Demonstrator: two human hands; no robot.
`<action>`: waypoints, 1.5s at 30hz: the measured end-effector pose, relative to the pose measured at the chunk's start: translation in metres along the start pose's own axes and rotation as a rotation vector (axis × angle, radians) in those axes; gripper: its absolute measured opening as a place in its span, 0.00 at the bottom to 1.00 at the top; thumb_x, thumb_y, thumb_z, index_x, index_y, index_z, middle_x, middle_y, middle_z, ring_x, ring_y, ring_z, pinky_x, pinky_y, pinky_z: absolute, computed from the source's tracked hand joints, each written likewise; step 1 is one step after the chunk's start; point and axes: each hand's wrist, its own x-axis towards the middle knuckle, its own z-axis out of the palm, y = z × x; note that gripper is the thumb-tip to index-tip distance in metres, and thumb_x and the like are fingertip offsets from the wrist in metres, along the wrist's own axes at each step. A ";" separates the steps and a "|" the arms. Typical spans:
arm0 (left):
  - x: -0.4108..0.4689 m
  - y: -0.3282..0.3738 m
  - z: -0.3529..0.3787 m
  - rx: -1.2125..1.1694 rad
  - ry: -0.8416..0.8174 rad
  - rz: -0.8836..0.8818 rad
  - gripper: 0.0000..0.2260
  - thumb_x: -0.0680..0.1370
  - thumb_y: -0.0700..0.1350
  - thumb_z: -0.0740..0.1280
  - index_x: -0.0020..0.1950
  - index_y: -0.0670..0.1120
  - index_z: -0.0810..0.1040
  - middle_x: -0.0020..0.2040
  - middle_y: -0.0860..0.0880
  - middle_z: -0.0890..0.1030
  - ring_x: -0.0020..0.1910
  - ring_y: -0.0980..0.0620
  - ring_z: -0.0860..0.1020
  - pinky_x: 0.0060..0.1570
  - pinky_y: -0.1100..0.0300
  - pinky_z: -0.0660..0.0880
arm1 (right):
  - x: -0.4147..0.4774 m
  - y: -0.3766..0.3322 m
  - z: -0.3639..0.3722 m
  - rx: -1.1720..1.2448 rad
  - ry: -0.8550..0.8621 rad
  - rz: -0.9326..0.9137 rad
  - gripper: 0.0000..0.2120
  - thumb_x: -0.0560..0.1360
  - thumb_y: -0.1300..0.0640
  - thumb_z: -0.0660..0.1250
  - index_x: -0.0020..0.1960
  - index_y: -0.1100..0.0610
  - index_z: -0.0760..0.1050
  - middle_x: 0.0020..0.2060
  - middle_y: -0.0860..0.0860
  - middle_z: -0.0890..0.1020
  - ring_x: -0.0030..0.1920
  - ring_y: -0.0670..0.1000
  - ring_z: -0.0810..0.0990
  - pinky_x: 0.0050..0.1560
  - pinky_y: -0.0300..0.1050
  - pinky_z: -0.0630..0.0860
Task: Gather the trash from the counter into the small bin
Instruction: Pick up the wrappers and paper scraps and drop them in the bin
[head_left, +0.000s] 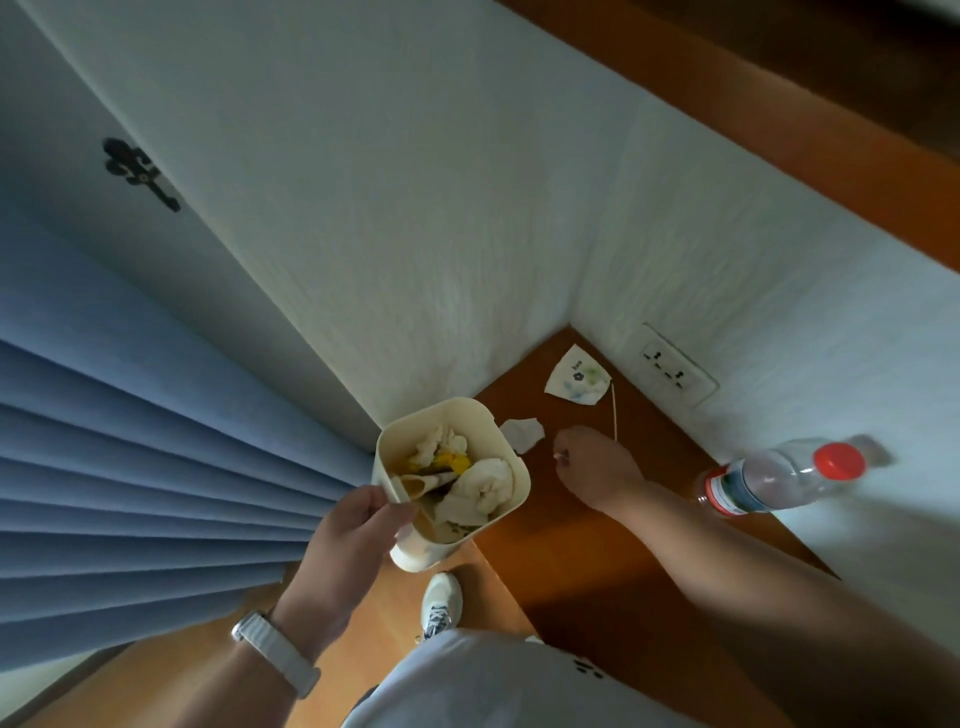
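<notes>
1. Left hand (358, 512) closed on rim of small bin (452, 475), held at worktop (571, 519) edge.
2. Bin nearly full: crumpled tissues, yellow scrap.
3. Right hand (592, 462) on worktop, fingers curled; pinching sth small & white, can't tell what.
4. Beyond: torn paper (521, 434), thin stick (614, 410), printed wrapper (576, 376) in corner.

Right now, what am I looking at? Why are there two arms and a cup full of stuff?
The camera sits on a person's head, looking down, so the arms are theirs. The left hand holds a small bin by its rim, already full of tissues and scraps. The right hand is closed on a tiny white scrap on the wooden counter. Still lying there: a crumpled tissue, a printed wrapper, and a thin stick. A plastic bottle stands nearby.
</notes>
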 end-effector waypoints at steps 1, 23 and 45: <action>0.001 0.001 0.000 0.004 -0.010 0.001 0.30 0.63 0.62 0.72 0.52 0.38 0.82 0.47 0.32 0.82 0.48 0.37 0.80 0.61 0.33 0.77 | -0.001 -0.003 -0.009 0.044 0.047 0.010 0.05 0.79 0.55 0.60 0.50 0.51 0.75 0.46 0.48 0.77 0.44 0.47 0.77 0.44 0.47 0.77; 0.005 0.007 0.001 -0.004 -0.106 0.022 0.29 0.65 0.62 0.73 0.54 0.41 0.82 0.55 0.35 0.86 0.58 0.32 0.83 0.65 0.30 0.76 | -0.022 -0.135 -0.093 0.131 0.166 -0.496 0.13 0.79 0.49 0.63 0.59 0.56 0.76 0.50 0.47 0.78 0.45 0.47 0.76 0.44 0.42 0.74; 0.014 -0.010 -0.016 0.022 0.059 -0.039 0.30 0.63 0.62 0.73 0.52 0.38 0.81 0.53 0.28 0.81 0.50 0.30 0.81 0.62 0.29 0.74 | 0.044 -0.036 0.017 -0.098 -0.013 -0.069 0.19 0.77 0.51 0.64 0.67 0.54 0.69 0.59 0.54 0.71 0.59 0.57 0.72 0.53 0.54 0.76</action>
